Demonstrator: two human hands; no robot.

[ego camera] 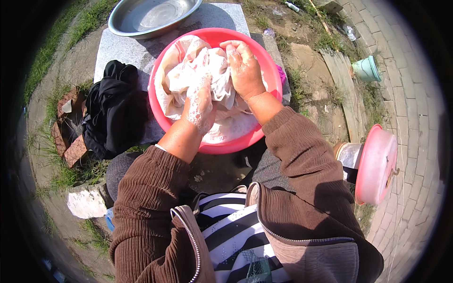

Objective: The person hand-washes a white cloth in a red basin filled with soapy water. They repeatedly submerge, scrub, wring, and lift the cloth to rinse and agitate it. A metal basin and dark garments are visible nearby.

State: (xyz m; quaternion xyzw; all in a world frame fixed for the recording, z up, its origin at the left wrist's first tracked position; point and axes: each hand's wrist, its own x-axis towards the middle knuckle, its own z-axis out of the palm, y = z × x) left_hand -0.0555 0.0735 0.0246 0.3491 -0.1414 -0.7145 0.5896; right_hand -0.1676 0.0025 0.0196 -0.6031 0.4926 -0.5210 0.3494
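Note:
A bunched white cloth with red stripes (177,76) fills much of a pink plastic basin (157,106), with soapy foam on the water at its near side. My left hand (201,106), coated in suds, grips the folds near the middle; its fingertips are lost in foam and cloth. Against the right side of the bundle rests my right hand (246,69), wet, its fingers bent near the basin's far rim. Whether those fingers pinch any fabric is not clear.
Under the basin is a grey stone slab (116,49), which also bears a metal basin (148,17) at the far left. Dark clothing (113,109) is heaped on the left beside bricks (75,150). Rightward are a pink basin (377,166) and a pale green bucket (366,69).

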